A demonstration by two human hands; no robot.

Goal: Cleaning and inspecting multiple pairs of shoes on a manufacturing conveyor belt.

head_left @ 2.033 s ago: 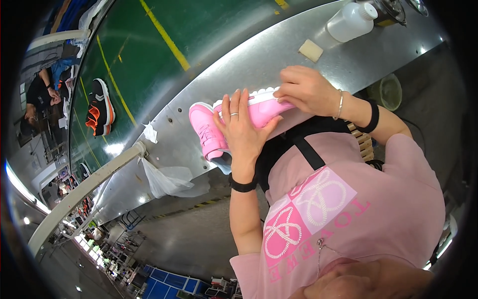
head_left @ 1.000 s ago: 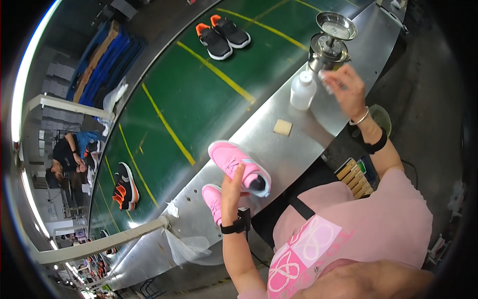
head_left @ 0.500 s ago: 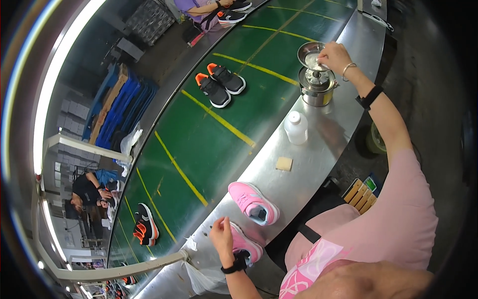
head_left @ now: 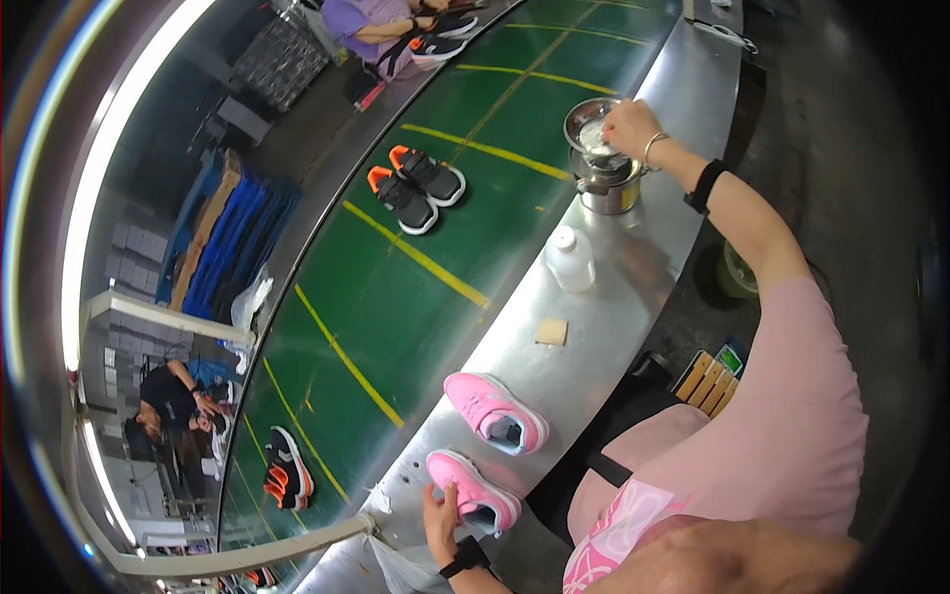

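Note:
Two pink sneakers rest on the metal bench before me. My left hand [head_left: 440,517] is at the nearer sneaker [head_left: 473,485], thumb against its side, fingers apart. Just beyond it sits the other sneaker [head_left: 495,411]. At arm's length, my right hand [head_left: 629,130] is over the shallow metal dish [head_left: 577,121] on top of a metal can [head_left: 610,193]. Its fingertips are pinched together at the dish; whatever is between them is too small to make out. A white plastic bottle [head_left: 571,265] and a small beige sponge-like square [head_left: 552,333] are on the bench between my hands.
Beyond the bench runs a green conveyor belt [head_left: 396,327] with yellow lines. It carries a black-and-orange pair of sneakers [head_left: 416,188] and another dark shoe [head_left: 287,470]. A white frame bar [head_left: 267,538] crosses at lower left. Two co-workers [head_left: 361,28] [head_left: 168,401] handle shoes across the belt.
My left hand has come down from above the nearer sneaker to its side. My right hand stays at the dish, which sits lower with its pump stem no longer showing. The view has shifted slightly.

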